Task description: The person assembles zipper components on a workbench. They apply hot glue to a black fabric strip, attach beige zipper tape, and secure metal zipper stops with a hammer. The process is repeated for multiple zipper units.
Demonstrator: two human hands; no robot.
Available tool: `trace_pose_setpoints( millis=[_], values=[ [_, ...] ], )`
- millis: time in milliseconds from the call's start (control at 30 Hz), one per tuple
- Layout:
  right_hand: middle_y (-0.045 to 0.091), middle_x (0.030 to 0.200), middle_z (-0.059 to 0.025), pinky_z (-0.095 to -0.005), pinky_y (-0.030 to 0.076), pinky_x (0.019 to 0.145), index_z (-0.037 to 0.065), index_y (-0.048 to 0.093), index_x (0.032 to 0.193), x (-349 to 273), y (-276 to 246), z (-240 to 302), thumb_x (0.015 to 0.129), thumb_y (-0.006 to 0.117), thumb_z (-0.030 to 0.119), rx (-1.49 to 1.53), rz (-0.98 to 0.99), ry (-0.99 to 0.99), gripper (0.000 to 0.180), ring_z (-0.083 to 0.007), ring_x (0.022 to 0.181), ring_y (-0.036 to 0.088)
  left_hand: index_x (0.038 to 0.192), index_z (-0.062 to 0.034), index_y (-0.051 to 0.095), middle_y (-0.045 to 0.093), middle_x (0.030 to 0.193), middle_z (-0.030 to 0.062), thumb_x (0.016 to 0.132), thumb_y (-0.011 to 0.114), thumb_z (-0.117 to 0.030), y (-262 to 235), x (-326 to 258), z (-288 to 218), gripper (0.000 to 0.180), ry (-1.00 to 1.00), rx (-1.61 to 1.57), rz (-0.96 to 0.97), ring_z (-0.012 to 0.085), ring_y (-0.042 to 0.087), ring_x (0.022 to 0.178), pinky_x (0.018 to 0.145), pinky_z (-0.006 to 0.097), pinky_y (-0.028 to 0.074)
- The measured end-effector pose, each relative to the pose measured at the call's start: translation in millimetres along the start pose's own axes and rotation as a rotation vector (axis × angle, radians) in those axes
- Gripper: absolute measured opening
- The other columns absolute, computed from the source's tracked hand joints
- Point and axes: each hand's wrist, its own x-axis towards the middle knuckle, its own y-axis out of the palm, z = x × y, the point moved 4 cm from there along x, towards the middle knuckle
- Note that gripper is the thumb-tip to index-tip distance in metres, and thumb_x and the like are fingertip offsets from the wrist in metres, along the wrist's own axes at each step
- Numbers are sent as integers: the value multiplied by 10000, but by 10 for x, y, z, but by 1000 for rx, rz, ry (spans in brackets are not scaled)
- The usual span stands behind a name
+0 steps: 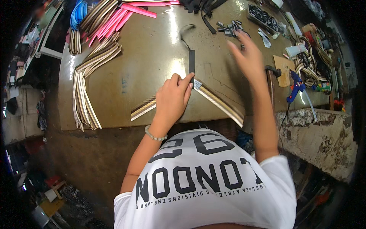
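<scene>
My left hand (173, 97) presses down on a striped brown, cream and black strap (219, 102) bent into a V on the worn table (152, 57), its fingertips where a black strap (191, 60) meets the striped one. The strap's other leg (143, 108) pokes out left of the hand. My right hand (248, 57) is raised over the table with fingers apart and blurred, holding nothing, nearest a scatter of small dark metal pieces (230, 28).
Piles of striped straps (89, 72) and pink strips (118, 17) lie at the table's left and back. Black straps (202, 7) sit at the back. A blue glue gun (295, 86), a brown card (284, 68), coiled straps (309, 61) and a tray of parts (265, 17) crowd the right.
</scene>
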Motion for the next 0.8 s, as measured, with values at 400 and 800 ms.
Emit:
trace_pose_setpoints(
  millis=[400, 800],
  values=[
    [545, 658, -167, -410, 448, 491, -31, 573, 970, -1075, -500, 648, 1028, 471, 340, 71, 119, 641, 390, -227, 534, 576, 1221, -119, 568, 540, 1058, 160, 923, 493, -8, -62, -37, 264, 327, -150, -374, -161, 343, 616, 848, 714, 442, 500],
    [628, 800, -308, -551, 479, 605, -13, 520, 975, -1168, 98, 950, 982, 561, 320, 13, 607, 238, 336, -492, 741, 625, 1101, -33, 581, 558, 1035, 153, 938, 434, 20, -42, -61, 320, 225, -128, -449, -136, 318, 621, 936, 796, 424, 498]
  ],
)
